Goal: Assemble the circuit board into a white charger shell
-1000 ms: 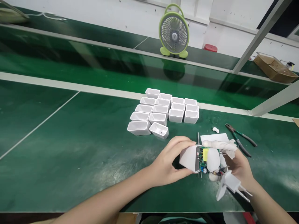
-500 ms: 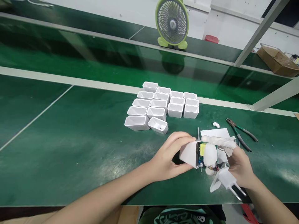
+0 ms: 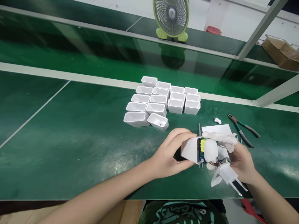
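Observation:
My left hand [image 3: 167, 154] is closed round a white plastic housing [image 3: 189, 151], thumb below and fingers above. A circuit board [image 3: 202, 146] with a yellow part and a white blob [image 3: 211, 151] sits at the housing's open right end; how far it reaches inside is hidden. My right hand [image 3: 244, 161] grips the board from the right. Its index finger [image 3: 217, 137] is wrapped in white material and lies along the board's top edge. A white two-pin plug [image 3: 227, 173] hangs below by thin wires, pins pointing down right. Under the hands lies a white sheet [image 3: 224, 128].
Several open white housings [image 3: 156, 109] stand in rows beyond my left hand. Green-handled pliers [image 3: 243, 129] and a small white scrap [image 3: 217, 120] lie at the right. On the back shelf are a green fan [image 3: 171, 18] and a cardboard box [image 3: 280, 51]. A metal post [image 3: 277, 90] rises at the right.
The view has tilted slightly, so the bench and shelf appear higher. Both hands keep their grip, and the board and housing stay in nearly the same relation.

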The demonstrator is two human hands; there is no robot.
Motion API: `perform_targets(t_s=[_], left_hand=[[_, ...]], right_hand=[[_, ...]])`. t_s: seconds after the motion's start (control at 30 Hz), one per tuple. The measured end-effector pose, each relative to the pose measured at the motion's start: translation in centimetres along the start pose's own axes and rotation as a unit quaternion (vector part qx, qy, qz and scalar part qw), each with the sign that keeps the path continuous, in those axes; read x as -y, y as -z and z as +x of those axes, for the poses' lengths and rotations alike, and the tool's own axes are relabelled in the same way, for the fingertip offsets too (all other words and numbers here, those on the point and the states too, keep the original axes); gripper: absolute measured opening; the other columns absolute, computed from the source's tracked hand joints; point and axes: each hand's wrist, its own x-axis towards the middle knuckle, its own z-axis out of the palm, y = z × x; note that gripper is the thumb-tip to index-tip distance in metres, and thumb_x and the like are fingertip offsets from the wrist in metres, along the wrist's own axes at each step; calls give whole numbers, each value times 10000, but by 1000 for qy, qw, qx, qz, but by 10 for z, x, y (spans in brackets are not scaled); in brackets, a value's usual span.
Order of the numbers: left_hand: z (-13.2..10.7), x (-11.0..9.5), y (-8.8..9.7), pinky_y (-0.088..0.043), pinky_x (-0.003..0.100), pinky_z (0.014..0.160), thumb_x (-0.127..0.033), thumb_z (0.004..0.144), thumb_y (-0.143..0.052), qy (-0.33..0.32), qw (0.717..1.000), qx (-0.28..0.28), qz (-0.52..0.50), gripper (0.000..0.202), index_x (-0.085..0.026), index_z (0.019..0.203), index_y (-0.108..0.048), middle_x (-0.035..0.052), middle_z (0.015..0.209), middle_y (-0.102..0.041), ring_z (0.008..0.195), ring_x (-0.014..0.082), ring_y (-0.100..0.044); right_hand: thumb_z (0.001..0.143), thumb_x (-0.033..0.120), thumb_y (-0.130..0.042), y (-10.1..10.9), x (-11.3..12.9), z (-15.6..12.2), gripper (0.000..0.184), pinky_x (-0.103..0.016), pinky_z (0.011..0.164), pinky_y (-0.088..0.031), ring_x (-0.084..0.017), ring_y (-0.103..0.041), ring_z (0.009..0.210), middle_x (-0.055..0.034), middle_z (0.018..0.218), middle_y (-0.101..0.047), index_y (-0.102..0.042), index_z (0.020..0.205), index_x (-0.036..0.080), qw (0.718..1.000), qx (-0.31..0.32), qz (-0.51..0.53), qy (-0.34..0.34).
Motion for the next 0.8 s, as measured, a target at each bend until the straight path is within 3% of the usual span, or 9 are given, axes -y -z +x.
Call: perform_targets(t_s=[0.37, 0.63, 0.8], left_hand=[[1, -1, 1, -530, 369, 866, -233, 840, -692, 0, 1000, 1, 11, 479, -179, 1256, -461, 137, 1110, -572, 1036, 241, -585], [1, 0, 0, -519, 365, 881, -247, 842, -694, -5, 1000, 0, 13, 475, -165, 1251, -465, 137, 1107, -567, 1045, 237, -577], [0, -1, 0, -515, 356, 880, -242, 835, -701, -1, 1000, -2, 11, 479, -166, 1245, -466, 133, 1102, -567, 1042, 231, -573]], right_hand=[[705, 314, -844, 1, -4, -3, 773, -408, 887, -595, -318, -624, 1176, -124, 1290, -646, -489, 1392, 280, 999, -9, -30, 14], [769, 281, -793, 1, 2, 3, 669, -367, 870, -597, -280, -642, 1136, -102, 1273, -652, -509, 1374, 295, 999, 4, -22, 27], [743, 284, -813, 2, 1, 2, 698, -374, 878, -587, -290, -638, 1137, -107, 1288, -643, -512, 1374, 290, 1000, 7, -20, 15]])
